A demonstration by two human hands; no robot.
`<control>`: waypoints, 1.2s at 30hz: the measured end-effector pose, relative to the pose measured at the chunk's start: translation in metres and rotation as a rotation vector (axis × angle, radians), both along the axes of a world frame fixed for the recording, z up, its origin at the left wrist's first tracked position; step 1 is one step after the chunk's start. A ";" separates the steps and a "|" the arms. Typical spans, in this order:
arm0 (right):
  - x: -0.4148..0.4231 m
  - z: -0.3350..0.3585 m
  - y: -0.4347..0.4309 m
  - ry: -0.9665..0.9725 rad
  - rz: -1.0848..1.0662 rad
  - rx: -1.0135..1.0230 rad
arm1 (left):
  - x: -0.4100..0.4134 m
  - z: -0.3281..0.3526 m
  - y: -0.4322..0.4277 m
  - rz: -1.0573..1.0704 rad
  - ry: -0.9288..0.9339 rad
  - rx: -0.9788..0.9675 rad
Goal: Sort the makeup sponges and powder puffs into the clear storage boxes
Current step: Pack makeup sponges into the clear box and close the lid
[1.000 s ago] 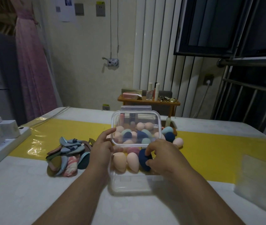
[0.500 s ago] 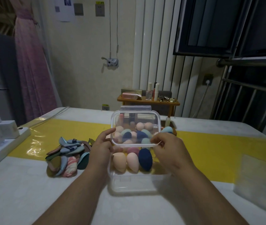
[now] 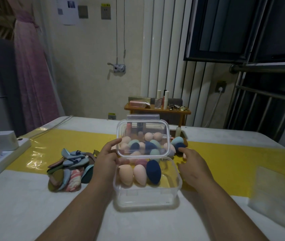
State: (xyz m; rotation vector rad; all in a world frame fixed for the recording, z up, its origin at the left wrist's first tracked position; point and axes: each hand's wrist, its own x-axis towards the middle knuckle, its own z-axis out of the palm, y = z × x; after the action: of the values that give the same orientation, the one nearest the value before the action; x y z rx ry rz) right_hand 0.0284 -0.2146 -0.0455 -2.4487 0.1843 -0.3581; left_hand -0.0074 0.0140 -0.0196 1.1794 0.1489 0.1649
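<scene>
Pinching the raised clear lid (image 3: 143, 136) of the clear plastic storage box (image 3: 147, 202), the left hand (image 3: 107, 157) has a closed grip. The right hand (image 3: 194, 164), its grip open and empty, touches a dark blue egg-shaped sponge (image 3: 180, 146) just behind the box on the white bench (image 3: 33, 206).

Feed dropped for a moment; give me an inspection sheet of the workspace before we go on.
Surface: white table, yellow strip across it.
Job's things: box open, sponges inside; loose sponges behind; puffs piled left.
Clutter: power strip left; plastic right.
Hands: left hand holds lid; right hand open, reaching to loose sponges.
Cables: wall lead, far right.
Surroundings: shelf with cosmetics; pink dress.
</scene>
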 end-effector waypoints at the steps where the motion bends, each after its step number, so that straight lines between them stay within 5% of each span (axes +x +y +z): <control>1: 0.000 -0.001 -0.001 0.019 0.004 -0.013 | -0.001 0.000 0.000 0.003 0.002 0.002; 17: 0.009 -0.011 -0.008 0.360 -0.060 -0.255 | 0.001 -0.003 0.001 -0.013 0.019 -0.001; 36: -0.003 -0.002 -0.007 0.037 -0.296 -0.063 | 0.009 -0.010 0.003 -0.008 0.009 -0.002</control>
State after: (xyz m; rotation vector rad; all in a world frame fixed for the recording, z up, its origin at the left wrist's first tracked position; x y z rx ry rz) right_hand 0.0259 -0.2220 -0.0477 -2.4932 0.5628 -0.4514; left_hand 0.0012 0.0174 -0.0297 1.1785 0.1520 0.1524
